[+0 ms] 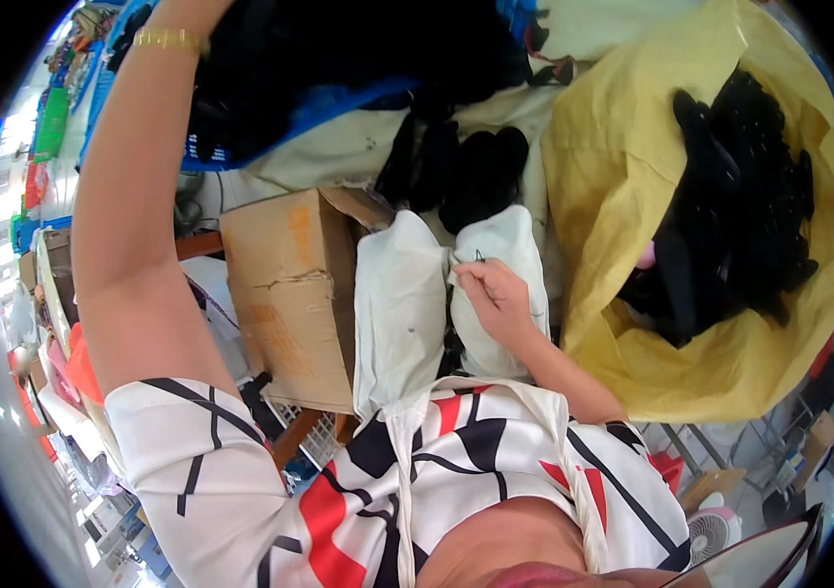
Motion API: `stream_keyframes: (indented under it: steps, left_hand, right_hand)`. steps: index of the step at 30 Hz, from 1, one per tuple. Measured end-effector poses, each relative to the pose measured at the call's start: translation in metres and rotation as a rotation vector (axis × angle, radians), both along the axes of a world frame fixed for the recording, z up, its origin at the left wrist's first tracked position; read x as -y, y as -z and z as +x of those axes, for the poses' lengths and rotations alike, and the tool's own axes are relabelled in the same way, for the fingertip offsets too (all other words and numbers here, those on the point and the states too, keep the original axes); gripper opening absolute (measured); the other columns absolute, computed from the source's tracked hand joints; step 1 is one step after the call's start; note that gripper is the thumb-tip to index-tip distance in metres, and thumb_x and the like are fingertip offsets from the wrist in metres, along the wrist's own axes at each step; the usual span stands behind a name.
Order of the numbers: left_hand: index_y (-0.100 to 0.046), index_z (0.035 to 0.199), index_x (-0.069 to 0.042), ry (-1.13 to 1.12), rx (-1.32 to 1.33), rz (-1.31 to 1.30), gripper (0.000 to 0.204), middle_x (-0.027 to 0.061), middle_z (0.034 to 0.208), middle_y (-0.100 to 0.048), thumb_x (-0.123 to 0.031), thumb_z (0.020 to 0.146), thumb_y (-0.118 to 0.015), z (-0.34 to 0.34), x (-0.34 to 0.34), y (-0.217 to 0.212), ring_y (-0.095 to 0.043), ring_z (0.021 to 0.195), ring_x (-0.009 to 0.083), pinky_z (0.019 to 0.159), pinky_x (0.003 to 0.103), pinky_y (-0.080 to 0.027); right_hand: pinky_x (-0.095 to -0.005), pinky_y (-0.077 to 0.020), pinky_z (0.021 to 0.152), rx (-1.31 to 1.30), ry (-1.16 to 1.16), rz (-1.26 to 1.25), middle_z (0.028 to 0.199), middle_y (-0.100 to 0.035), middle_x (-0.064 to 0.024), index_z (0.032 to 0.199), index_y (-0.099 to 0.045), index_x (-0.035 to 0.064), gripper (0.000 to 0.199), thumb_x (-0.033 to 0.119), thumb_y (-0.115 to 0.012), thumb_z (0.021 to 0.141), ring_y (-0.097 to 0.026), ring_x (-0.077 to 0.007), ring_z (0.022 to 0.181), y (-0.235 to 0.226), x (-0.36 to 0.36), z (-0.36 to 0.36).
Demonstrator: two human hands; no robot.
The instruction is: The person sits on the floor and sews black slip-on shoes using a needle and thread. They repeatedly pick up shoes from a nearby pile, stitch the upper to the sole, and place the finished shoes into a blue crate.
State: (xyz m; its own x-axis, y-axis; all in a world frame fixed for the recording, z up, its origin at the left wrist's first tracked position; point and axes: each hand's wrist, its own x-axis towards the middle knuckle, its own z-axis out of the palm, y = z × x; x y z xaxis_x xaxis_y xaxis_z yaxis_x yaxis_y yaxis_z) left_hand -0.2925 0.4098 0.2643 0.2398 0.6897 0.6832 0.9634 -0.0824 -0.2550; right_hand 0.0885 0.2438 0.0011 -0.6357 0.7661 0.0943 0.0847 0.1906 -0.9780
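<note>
My right hand (497, 299) is closed over the white cloth on my right thigh (515, 235). Thumb and fingertips pinch together, and a small dark loop (480, 257) sticks up beside them; what it belongs to is too small to tell. My left arm (133, 186) stretches up past the far left edge, a gold band (170, 39) at its wrist. The left hand itself lies outside the picture, beside a heap of black items (339, 49) in a blue basket (290, 127). Dark elongated pieces (481, 171) lie just beyond my knees.
At the right stands a wide yellow sack (598, 196), its mouth gaping around many black shoe-shaped pieces (721, 216). A worn cardboard box (285, 294) is against my left leg. Pale cloth (329, 157) spreads behind it. A white fan (711, 529) sits at the lower right.
</note>
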Motion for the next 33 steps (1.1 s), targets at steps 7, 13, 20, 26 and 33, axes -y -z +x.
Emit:
stream_keyframes:
  steps: [7,13,20,26,33]
  left_hand:
    - [-0.069,0.095,-0.007,0.052,0.210,-0.328,0.012,0.0095,0.106,-0.068,-0.015,0.087,-0.068,0.062,0.131,0.177,-0.061,0.103,0.0302,0.090,0.038,-0.049]
    - [-0.069,0.097,-0.006,-0.146,1.086,-0.620,0.011,0.0091,0.104,-0.070,-0.013,0.089,-0.066,0.126,0.245,0.273,-0.062,0.100,0.0283,0.088,0.035,-0.049]
    - [-0.068,0.093,-0.006,-0.003,1.014,-0.551,0.009,0.0093,0.097,-0.069,-0.010,0.085,-0.069,0.209,0.307,0.252,-0.064,0.094,0.0293,0.084,0.037,-0.050]
    - [-0.068,0.091,-0.006,0.103,1.010,-0.463,0.012,0.0102,0.095,-0.068,-0.006,0.080,-0.071,0.217,0.315,0.241,-0.063,0.092,0.0305,0.083,0.039,-0.051]
    - [-0.069,0.105,-0.002,-0.185,1.453,-0.513,0.018,0.0059,0.096,-0.070,-0.011,0.089,-0.069,0.128,0.260,0.276,-0.064,0.090,0.0151,0.082,0.029,-0.050]
  right_hand:
    - [-0.0251,-0.0409,0.058,-0.014,0.106,-0.104,0.074,-0.057,-0.0033,0.098,-0.071,0.0033,0.010,0.002,-0.065,0.090,-0.052,-0.0124,0.065,0.000,0.003,0.015]
    - [-0.0253,-0.0418,0.056,0.003,0.188,0.031,0.070,-0.055,-0.0049,0.092,-0.070,0.0006,0.006,0.003,-0.065,0.090,-0.052,-0.0121,0.061,0.010,-0.001,0.024]
    - [-0.0224,-0.0419,0.059,0.070,0.223,0.142,0.072,-0.056,-0.0033,0.094,-0.070,0.0009,0.007,0.005,-0.066,0.091,-0.052,-0.0100,0.064,0.009,0.010,0.023]
    - [-0.0219,-0.0435,0.062,0.036,0.233,0.078,0.074,-0.059,-0.0024,0.095,-0.069,-0.0007,0.009,0.007,-0.064,0.094,-0.053,-0.0084,0.066,0.011,0.017,0.023]
    - [-0.0229,-0.0506,0.075,-0.112,0.330,-0.464,0.091,-0.065,-0.0027,0.103,-0.066,-0.0025,0.019,0.015,-0.059,0.100,-0.059,-0.0082,0.080,0.015,-0.037,0.023]
